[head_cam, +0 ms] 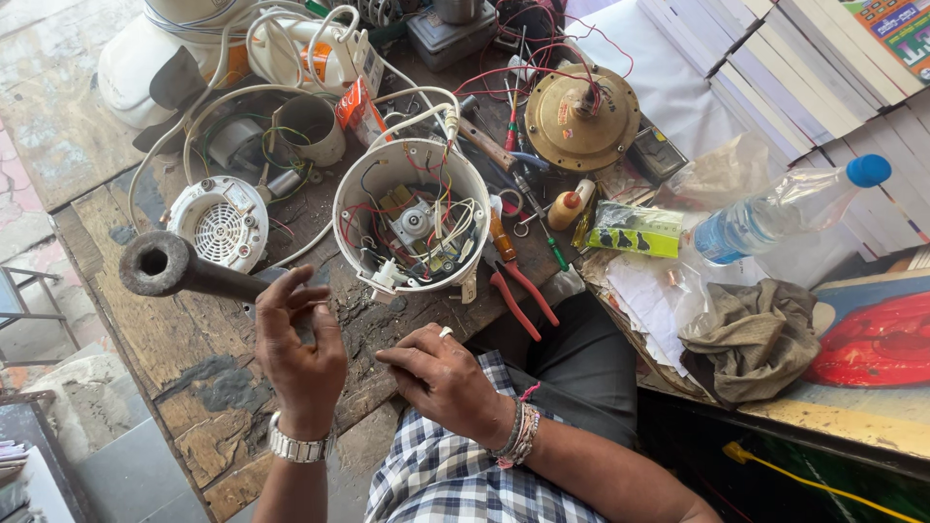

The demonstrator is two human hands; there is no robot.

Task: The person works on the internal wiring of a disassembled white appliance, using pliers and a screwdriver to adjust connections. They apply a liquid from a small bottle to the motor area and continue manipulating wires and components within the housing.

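Left hand [298, 349] fingers wrapped around a rusty dark iron pipe-handled tool [170, 266], its far end hidden behind the palm, at 9 o'clock from the open white plastic appliance base [412, 218]. Right hand [446, 380] fingers curled loosely, holding nothing, on the cracked wooden surface [208, 387].

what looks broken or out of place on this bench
The round white appliance base lies opened up, its motor and loose red and white wires exposed. The left hand holds a heavy dark pipe up over the worn wooden bench. Tools and parts lie scattered around.
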